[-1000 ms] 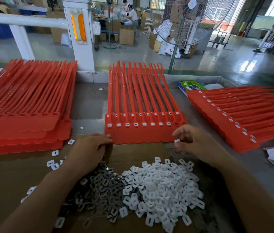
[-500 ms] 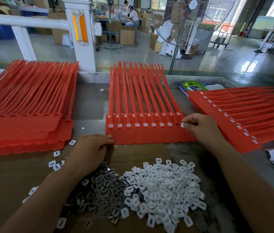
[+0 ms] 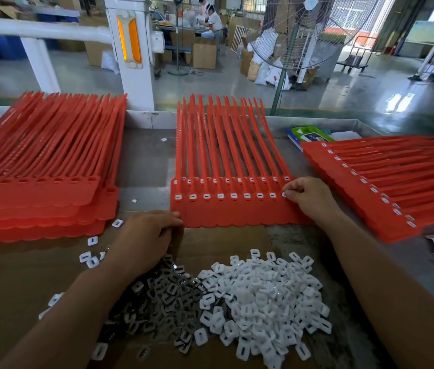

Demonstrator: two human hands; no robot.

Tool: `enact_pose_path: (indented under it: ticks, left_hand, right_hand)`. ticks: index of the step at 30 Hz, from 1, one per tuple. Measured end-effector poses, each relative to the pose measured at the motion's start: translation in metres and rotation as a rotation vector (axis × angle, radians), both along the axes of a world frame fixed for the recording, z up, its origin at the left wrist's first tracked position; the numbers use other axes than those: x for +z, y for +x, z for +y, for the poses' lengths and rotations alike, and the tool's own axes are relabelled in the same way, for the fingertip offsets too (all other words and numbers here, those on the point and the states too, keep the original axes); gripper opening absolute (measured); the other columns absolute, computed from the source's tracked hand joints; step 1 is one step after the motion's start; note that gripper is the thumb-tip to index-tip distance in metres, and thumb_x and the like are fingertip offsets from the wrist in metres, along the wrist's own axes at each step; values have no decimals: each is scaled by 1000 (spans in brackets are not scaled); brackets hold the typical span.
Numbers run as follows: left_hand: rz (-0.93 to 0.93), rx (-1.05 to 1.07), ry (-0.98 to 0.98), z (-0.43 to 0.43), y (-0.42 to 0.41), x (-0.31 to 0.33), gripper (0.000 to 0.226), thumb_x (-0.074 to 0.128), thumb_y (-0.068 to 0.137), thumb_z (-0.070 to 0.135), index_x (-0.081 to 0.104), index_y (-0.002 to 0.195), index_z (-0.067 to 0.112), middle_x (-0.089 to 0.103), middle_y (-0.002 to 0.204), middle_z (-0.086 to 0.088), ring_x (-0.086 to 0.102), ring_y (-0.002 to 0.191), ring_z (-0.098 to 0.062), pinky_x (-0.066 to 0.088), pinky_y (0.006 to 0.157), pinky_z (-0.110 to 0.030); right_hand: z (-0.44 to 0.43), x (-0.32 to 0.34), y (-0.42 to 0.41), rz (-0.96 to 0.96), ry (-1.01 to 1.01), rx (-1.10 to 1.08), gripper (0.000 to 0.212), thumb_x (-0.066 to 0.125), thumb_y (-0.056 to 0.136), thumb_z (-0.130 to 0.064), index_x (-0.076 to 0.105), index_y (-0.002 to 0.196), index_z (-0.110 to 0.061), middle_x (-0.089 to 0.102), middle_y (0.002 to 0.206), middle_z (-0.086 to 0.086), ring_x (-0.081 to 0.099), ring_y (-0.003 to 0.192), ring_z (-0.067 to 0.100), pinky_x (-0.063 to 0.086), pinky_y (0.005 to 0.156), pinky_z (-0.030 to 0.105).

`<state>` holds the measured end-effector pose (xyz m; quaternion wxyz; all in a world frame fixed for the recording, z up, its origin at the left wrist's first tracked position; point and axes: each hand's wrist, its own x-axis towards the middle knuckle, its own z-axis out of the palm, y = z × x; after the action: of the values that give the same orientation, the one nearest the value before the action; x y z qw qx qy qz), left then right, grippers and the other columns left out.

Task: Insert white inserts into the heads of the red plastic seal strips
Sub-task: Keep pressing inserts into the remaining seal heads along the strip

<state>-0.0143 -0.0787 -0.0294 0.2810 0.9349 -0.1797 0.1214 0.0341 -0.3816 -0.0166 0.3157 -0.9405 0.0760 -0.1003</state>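
A sheet of joined red seal strips lies in the middle of the table, its row of heads filled with white inserts. My right hand pinches a white insert at the rightmost head of that row. My left hand rests palm down with curled fingers at the sheet's near left corner, over the edge of a dark metal clip pile. Whether it holds anything is hidden. A heap of loose white inserts lies on brown cardboard close to me.
A stack of red strip sheets with empty heads lies at the left. Another stack with inserts fitted lies at the right, beside a green packet. A few stray inserts lie on the cardboard. The table has a raised metal rim.
My right hand has moved up from above the insert heap to the rightmost head of the middle sheet, carrying a white insert. My left hand has stayed in place.
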Motion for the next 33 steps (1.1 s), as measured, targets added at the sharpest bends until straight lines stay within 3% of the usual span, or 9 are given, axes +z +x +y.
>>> enact_pose_path:
  ticks: [5,16,22,27,33]
  left_hand:
    - [1,-8,4,1,-1,2,32,50,84,-2,68,107,12,60,121,1,54,113,-11,20,86,0]
    - [13,-6,0,0,-2,2,31,51,84,-2,68,106,12,61,121,1,54,113,-11,23,90,-5]
    - [17,-3,-6,0,-2,1,30,53,83,-3,69,104,11,62,119,0,56,111,-13,27,94,-11]
    - [20,3,-4,0,-1,1,30,54,82,-3,69,104,12,62,119,0,56,112,-13,27,94,-11]
    - [15,-4,5,0,-2,1,30,53,83,-2,68,105,12,61,120,0,55,113,-13,24,93,-9]
  right_hand:
    - [0,0,0,6,-67,16,8,63,84,-12,64,80,-19,55,93,-4,52,94,14,39,85,30]
    - [-1,1,3,-8,-28,22,12,67,78,-6,63,77,-17,57,91,-4,51,89,10,36,80,23]
    - [0,5,10,35,-16,-54,21,72,73,-6,57,75,-19,53,70,-9,54,78,13,38,73,23]
    - [2,7,16,89,-23,-101,29,73,72,-6,52,64,-25,54,71,-7,55,82,15,43,76,27]
    - [1,0,9,9,-56,-100,25,71,75,-10,52,65,-22,51,74,-14,51,82,11,34,72,23]
